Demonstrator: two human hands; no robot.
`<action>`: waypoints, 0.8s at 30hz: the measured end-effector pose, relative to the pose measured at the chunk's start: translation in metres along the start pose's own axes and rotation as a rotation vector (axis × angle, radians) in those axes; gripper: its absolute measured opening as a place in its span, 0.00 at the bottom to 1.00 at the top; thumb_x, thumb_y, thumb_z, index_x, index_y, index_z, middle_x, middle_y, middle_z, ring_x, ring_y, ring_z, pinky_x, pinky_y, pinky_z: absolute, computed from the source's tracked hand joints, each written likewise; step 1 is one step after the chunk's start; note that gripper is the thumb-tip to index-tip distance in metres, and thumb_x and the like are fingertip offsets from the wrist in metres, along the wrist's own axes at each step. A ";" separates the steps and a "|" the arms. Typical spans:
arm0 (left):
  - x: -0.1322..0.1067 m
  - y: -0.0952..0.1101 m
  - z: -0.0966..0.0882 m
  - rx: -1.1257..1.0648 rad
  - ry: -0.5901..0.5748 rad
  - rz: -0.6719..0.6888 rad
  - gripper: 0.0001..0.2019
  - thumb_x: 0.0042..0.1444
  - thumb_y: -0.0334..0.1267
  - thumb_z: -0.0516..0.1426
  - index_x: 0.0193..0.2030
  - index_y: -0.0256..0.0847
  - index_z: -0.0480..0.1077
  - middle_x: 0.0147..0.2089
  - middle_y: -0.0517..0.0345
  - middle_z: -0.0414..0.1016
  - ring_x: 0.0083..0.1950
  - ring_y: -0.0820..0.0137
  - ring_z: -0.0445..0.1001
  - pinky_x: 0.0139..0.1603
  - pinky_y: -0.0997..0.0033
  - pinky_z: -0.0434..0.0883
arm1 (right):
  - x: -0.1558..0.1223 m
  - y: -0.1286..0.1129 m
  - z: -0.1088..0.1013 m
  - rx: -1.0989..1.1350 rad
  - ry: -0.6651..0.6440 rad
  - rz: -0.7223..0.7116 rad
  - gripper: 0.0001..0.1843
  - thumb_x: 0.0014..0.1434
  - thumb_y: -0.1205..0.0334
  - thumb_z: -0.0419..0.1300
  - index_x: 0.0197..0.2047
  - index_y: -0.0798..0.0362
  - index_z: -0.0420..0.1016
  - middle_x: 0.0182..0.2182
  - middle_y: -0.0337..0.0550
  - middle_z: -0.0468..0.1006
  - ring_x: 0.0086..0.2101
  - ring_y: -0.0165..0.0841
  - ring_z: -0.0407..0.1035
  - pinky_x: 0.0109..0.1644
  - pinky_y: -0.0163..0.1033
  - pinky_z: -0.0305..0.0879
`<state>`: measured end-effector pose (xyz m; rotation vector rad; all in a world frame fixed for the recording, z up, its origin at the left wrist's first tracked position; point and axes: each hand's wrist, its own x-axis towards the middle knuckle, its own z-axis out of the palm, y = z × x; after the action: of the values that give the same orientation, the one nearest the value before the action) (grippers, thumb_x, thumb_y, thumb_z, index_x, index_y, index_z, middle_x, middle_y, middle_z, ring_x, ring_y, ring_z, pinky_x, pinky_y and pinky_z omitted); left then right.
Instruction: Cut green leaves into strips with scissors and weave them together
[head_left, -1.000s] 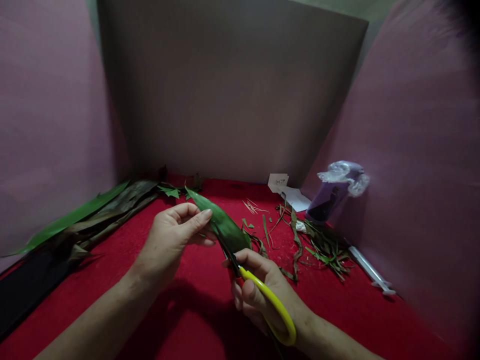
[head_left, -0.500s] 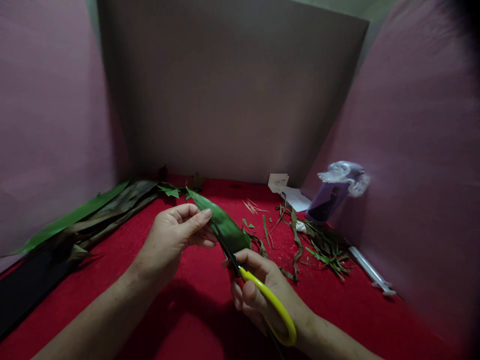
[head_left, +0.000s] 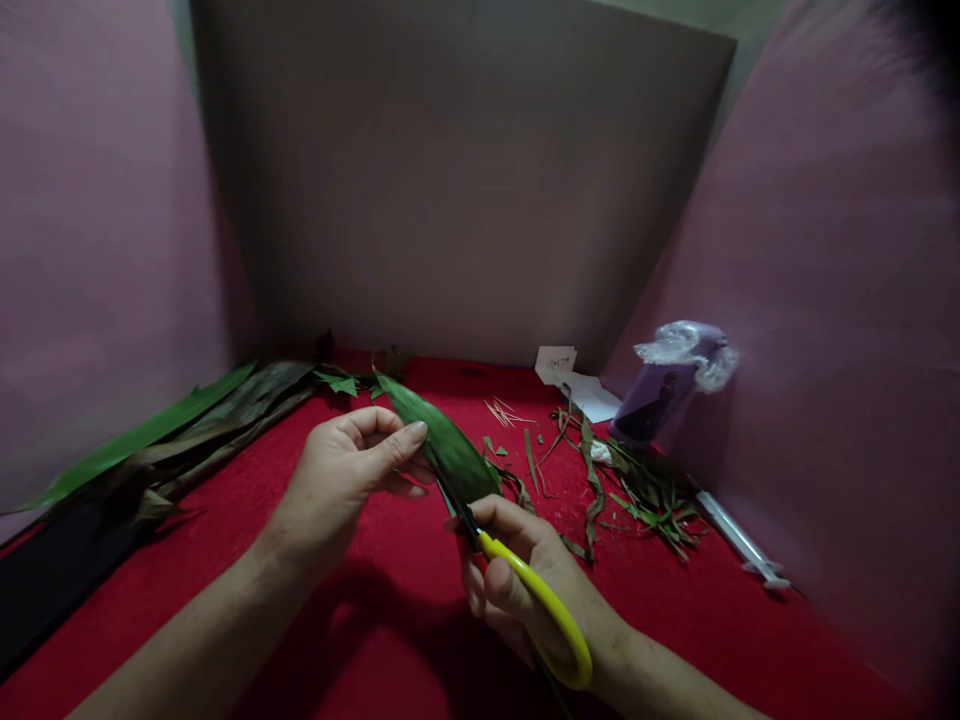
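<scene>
Green leaf (head_left: 454, 450), broad and pointed, is held up in the middle of the head view, above a red cloth (head_left: 675, 620), its tip aimed up and to the left. The left hand (head_left: 345, 470) pinches its near edge between the thumb and bent fingers. The right hand (head_left: 529, 560) is closed around the yellow handle of a pair of scissors (head_left: 541, 600), and a bit of red shows beside the pivot. The 2 dark blades run along the leaf's lower edge; how far apart they stand is hard to tell. The right fingertips are at the leaf's wide end, but whether they touch it cannot be told.

Beyond the leaf, in the same view, several toothpicks (head_left: 507, 412) lie in a loose heap. To their right are a white card (head_left: 556, 362) with small dark marks and a white sheet of paper (head_left: 596, 398). Nearer lie a withered brown strip (head_left: 592, 490) and a pile of leaf trimmings (head_left: 652, 490), with a syringe (head_left: 739, 540) beside the pile. A purple container (head_left: 646, 405) stands behind, clear plastic wrap (head_left: 679, 345) over its top. Along the left side lie a long green blade-shaped leaf (head_left: 150, 435), dried brown leaves (head_left: 225, 420) and a black object (head_left: 60, 570). Pink panels flank the cloth on 2 sides, and a grey panel (head_left: 465, 180) rises at the back.
</scene>
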<state>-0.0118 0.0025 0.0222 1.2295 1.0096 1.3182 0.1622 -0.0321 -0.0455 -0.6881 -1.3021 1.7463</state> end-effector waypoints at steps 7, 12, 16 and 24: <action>-0.002 0.001 0.001 0.120 0.009 0.023 0.11 0.48 0.41 0.59 0.23 0.37 0.67 0.21 0.59 0.73 0.22 0.72 0.71 0.23 0.74 0.70 | 0.000 -0.001 0.001 0.015 0.007 0.003 0.32 0.42 0.42 0.65 0.42 0.54 0.61 0.18 0.31 0.67 0.10 0.16 0.48 0.11 0.22 0.46; 0.000 0.000 -0.001 0.099 -0.018 0.012 0.10 0.49 0.41 0.59 0.23 0.38 0.66 0.20 0.60 0.72 0.21 0.73 0.70 0.24 0.74 0.70 | 0.000 -0.001 0.003 0.004 0.009 0.004 0.33 0.42 0.41 0.64 0.42 0.55 0.61 0.18 0.31 0.68 0.10 0.16 0.49 0.10 0.22 0.45; 0.000 0.000 -0.003 0.039 -0.028 -0.046 0.10 0.48 0.40 0.60 0.22 0.38 0.66 0.20 0.61 0.72 0.22 0.73 0.70 0.24 0.74 0.70 | 0.000 0.001 0.001 0.008 0.011 -0.003 0.32 0.42 0.42 0.65 0.42 0.54 0.61 0.18 0.31 0.67 0.11 0.16 0.49 0.11 0.22 0.46; 0.003 -0.004 -0.003 -0.005 -0.032 -0.124 0.11 0.45 0.39 0.61 0.20 0.36 0.66 0.19 0.61 0.71 0.22 0.74 0.70 0.23 0.75 0.70 | 0.000 0.002 0.002 -0.013 0.028 0.010 0.31 0.43 0.41 0.64 0.41 0.54 0.60 0.19 0.31 0.67 0.11 0.16 0.50 0.11 0.22 0.46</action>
<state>-0.0146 0.0065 0.0183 1.1624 1.0423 1.2005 0.1602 -0.0327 -0.0467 -0.7253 -1.2939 1.7321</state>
